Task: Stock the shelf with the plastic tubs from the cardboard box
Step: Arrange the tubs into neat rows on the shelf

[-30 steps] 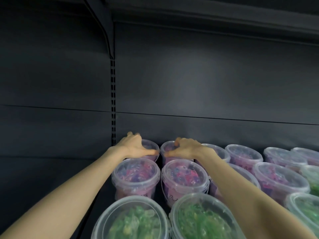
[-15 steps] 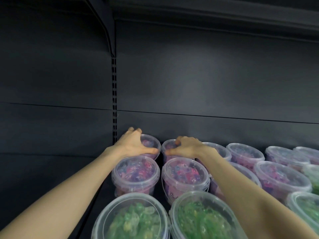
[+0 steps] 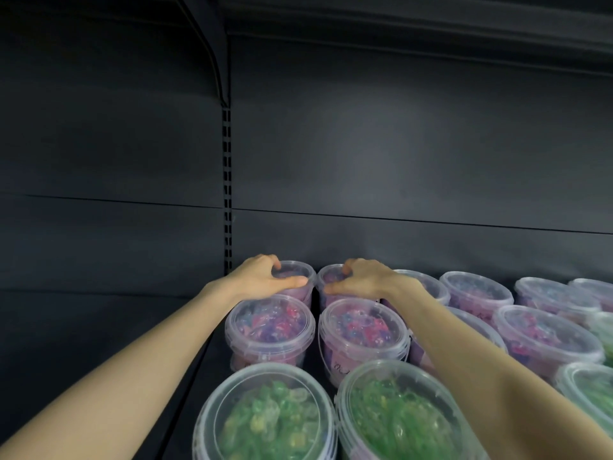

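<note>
Clear plastic tubs with lids stand in rows on a dark shelf. My left hand [image 3: 265, 277] grips the lid of the back-left pink tub [image 3: 298, 283] against the back wall. My right hand [image 3: 361, 277] grips the lid of the neighbouring back pink tub [image 3: 330, 277]. In front of them stand two more pink tubs [image 3: 270, 327] [image 3: 363, 330]. Closest to me are two tubs with green contents [image 3: 265, 416] [image 3: 401, 419]. The cardboard box is out of view.
More pink tubs [image 3: 476, 290] [image 3: 547, 333] fill the shelf to the right, with green ones [image 3: 590, 386] at the right edge. A slotted upright [image 3: 227, 194] runs up the dark back panel [image 3: 398, 144]. Another shelf [image 3: 431, 18] hangs overhead. The bay to the left is dark.
Both hands have stayed on the two back tubs, shifting very slightly toward the back wall. My view has tipped a little.
</note>
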`<state>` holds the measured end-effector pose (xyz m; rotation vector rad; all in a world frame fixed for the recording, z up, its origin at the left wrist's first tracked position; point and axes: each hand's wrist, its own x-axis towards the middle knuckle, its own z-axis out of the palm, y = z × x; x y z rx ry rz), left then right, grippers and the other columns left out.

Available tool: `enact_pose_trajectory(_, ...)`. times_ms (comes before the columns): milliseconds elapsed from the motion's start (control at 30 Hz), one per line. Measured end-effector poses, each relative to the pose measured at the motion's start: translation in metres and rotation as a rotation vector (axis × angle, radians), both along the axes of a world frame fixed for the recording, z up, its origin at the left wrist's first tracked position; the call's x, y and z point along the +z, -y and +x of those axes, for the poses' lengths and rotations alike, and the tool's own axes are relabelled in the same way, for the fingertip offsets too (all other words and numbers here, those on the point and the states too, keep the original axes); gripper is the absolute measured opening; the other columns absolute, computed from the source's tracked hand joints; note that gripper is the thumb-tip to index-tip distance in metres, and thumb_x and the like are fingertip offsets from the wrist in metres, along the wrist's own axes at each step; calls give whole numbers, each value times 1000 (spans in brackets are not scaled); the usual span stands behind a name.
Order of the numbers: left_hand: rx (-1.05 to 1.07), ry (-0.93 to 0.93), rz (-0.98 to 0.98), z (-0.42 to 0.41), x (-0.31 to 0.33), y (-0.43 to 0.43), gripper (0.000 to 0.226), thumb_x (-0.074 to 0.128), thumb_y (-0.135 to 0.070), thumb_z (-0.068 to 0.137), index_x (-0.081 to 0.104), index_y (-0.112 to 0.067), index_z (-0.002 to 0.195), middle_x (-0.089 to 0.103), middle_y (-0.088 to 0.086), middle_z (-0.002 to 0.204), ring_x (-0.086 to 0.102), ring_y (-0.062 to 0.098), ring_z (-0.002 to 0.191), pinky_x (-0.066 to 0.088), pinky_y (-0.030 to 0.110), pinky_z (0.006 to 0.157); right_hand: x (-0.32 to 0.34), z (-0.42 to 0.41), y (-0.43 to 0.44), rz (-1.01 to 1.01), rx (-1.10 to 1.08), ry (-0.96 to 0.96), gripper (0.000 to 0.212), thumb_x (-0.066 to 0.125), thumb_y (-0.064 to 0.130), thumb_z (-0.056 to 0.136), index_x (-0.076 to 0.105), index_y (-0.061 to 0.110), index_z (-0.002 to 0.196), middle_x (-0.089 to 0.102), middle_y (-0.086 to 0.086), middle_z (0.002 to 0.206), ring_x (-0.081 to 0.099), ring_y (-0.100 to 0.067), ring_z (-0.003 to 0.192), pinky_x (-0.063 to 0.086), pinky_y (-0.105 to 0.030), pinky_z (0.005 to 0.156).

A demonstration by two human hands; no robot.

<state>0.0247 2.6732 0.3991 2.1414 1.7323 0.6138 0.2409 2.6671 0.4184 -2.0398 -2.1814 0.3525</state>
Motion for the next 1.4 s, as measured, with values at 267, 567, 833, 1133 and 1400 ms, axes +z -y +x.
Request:
enact_pose_trajectory(267,164,41,145,-8,12,41,63,64,-66,71,63,-8,93,61,8,97,59,20,88,49,38,79,11,-25,15,242,214,-91,51,61,46,85,50,32,133,49,2,140,32,-25,133,20,-40,108)
enact_pose_trajectory(567,94,197,74,-22,-8,52,24,71,-39,80,65,-21,66,65,-5,67,58,4,63,41,18,57,4,-42,-2,143,329,-107,28,74,39,79,74,23,101,69,-3,106,58,-15,97,46,-29,93)
enact_pose_trajectory(833,187,50,175,-16,-2,53,35,68,-51,78,65,-16,72,67,-3,73,63,13,73,53,34,71,3,-44,-2,162,324,-32,16,70,42,81,73,30,90,68,0,102,60,-21,98,49,-34,88)
enact_pose_trajectory(1133,219,255,135,-6,-4,51,31,74,-39,77,54,-16,68,65,4,85,62,20,83,52,35,76,1,-43,-4,193,314,-16,19,70,46,78,59,33,70,65,-1,96,59,-25,96,47,-42,90)
enact_pose_trajectory(1400,260,305,106,-7,-7,46,30,74,-39,76,55,-17,69,64,-1,77,64,17,77,52,33,74,4,-47,-1,195,336,47,20,67,46,82,59,27,80,60,-2,94,57,-27,96,46,-40,87)
